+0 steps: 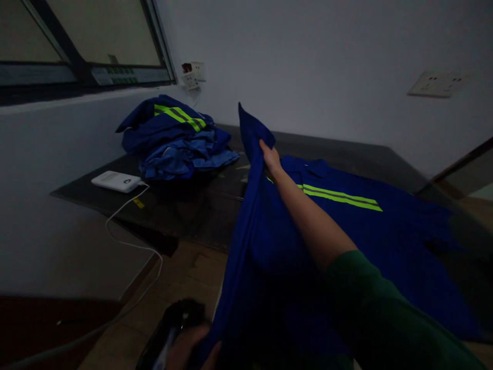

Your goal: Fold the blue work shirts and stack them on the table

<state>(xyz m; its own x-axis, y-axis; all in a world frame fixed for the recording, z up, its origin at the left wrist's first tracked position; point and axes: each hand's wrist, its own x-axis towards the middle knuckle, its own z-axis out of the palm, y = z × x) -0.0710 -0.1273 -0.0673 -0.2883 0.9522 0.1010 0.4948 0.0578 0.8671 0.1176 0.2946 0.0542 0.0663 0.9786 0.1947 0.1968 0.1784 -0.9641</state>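
At ten o'clock a dark window is cut off by the top and left of the view. At nine o'clock a white device lies on the dark bench; its white cable drops over the edge and leaves the view toward eight o'clock. Toward ten o'clock sits a crumpled blue pile with a yellow-green stripe; its folds hide how many pieces it holds. At seven o'clock the left hand is blurred and cut off by the lower edge, its fingers at the lower end of a raised blue fold; I cannot tell how firmly they close on it. A black object just beside it is too dark to make out. Just off centre toward one o'clock, the right hand grips the fold near its pointed top, thumb showing, the other fingers mostly hidden by cloth. The fold belongs to the blue garment, spread over the bench from the centre toward four o'clock, partly covered by the right forearm and green sleeve; its far right end sinks into shadow.
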